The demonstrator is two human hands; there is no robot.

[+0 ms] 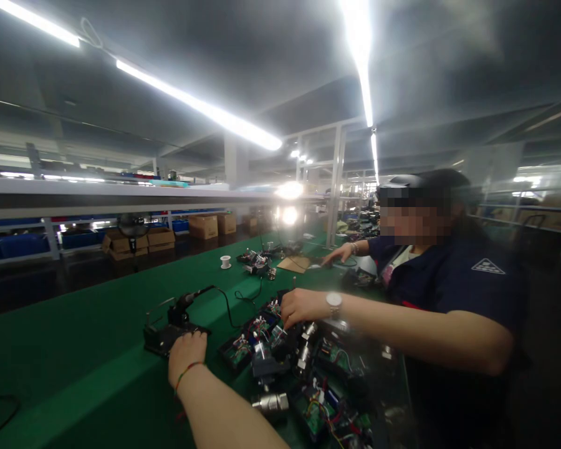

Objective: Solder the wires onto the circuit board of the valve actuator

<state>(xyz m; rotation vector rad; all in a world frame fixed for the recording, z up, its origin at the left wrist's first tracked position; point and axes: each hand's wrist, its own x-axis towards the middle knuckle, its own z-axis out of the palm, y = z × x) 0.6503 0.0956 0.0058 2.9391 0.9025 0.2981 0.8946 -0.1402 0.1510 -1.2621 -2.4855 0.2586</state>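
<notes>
Your left hand [186,354] lies flat with its fingers [197,340] spread on the black stand [166,335], gripping nothing. Your right hand is out of sight. Beside the stand lie circuit boards [243,349], where a co-worker's hand [302,307] picks among them. All of it sits on a long green bench [75,349]. Far back stand cardboard boxes [203,226] and blue bins [9,246] under long bright lights [201,107].
</notes>
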